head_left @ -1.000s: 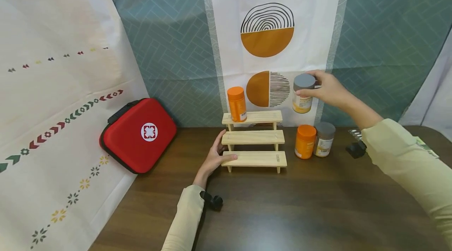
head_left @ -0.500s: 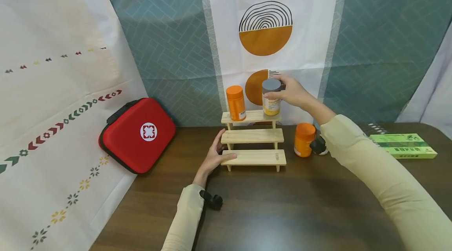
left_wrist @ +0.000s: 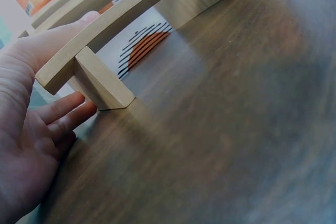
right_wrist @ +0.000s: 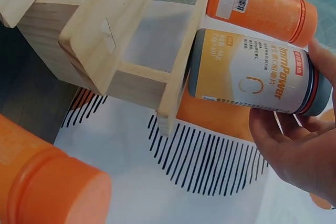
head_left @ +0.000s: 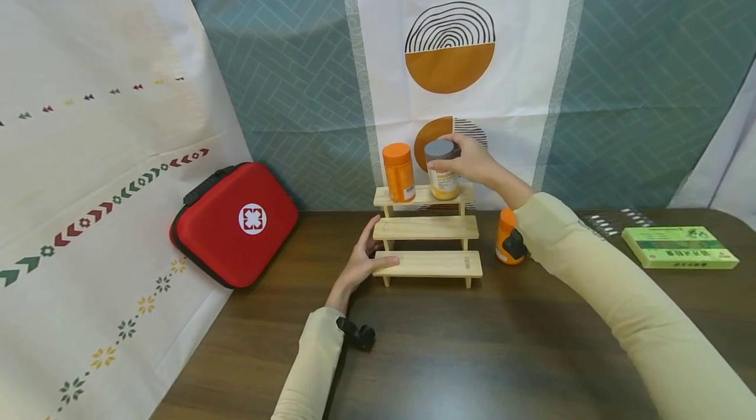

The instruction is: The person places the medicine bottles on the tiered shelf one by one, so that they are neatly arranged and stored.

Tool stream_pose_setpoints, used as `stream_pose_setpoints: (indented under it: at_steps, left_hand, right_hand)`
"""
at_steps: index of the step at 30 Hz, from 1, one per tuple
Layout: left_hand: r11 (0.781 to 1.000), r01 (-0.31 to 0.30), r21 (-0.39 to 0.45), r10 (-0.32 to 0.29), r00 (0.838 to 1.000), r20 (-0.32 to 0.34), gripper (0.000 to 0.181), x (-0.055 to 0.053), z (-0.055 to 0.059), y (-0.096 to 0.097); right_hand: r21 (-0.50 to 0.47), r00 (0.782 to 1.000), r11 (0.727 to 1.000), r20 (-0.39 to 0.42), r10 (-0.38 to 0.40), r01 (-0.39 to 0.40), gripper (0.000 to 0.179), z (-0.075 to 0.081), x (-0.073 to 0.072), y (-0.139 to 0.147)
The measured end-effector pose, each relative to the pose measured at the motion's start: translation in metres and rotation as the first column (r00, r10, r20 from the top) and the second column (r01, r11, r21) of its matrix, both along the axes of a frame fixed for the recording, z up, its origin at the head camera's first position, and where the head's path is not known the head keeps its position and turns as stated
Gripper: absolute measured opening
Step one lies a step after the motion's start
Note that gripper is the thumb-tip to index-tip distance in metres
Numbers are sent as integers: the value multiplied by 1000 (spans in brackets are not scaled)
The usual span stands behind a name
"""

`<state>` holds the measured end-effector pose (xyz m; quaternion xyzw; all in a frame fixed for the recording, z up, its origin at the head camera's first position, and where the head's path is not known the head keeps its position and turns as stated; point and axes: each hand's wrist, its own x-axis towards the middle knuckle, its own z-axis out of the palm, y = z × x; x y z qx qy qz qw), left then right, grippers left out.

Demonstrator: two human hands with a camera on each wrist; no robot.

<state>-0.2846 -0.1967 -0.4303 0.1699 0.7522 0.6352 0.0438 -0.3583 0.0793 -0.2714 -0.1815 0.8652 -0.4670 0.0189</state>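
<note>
My right hand [head_left: 477, 163] grips a pill bottle with a grey lid [head_left: 444, 185] by its upper part. The bottle's base is at the top step of a three-step wooden display rack [head_left: 425, 228], and its yellow and white label shows in the right wrist view. To its left on that step is an upright orange bottle [head_left: 399, 174], a narrow gap between them in the head view. My left hand [head_left: 357, 266] holds the rack's left side, thumb over the bottom step and fingers beside the leg [left_wrist: 102, 80].
Another orange bottle [head_left: 505, 239] stands right of the rack, partly behind my right sleeve. A green box [head_left: 679, 248] and blister packs [head_left: 620, 220] lie farther right. A red first-aid case [head_left: 233, 226] leans at the left against the cloth backdrop.
My right hand has carried the grey-lidded bottle left and down to the top step, beside the orange one. My right sleeve now hides the second grey-lidded bottle. The left hand keeps its hold.
</note>
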Motion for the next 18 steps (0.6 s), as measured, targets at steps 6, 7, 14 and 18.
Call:
stream_pose_setpoints:
  at_steps: [6, 7, 14, 18]
  left_hand:
    - [1000, 2, 3, -2, 1000, 10, 100, -1, 0, 0]
    - [1000, 1, 5, -1, 1000, 10, 100, -1, 0, 0]
    - [1000, -8, 8, 8, 1000, 1, 100, -1, -1, 0]
    - [1000, 4, 7, -4, 1000, 4, 100, 0, -1, 0]
  right_hand:
    - [-41, 1000, 999, 14, -7, 8, 74, -3, -2, -1]
    - [-47, 1000, 999, 14, -8, 9, 74, -4, -2, -1]
    - [-20, 1000, 1000, -7, -3, 3, 75, -5, -3, -1]
    - [19, 1000, 1000, -25, -12, 12, 77, -6, -3, 0]
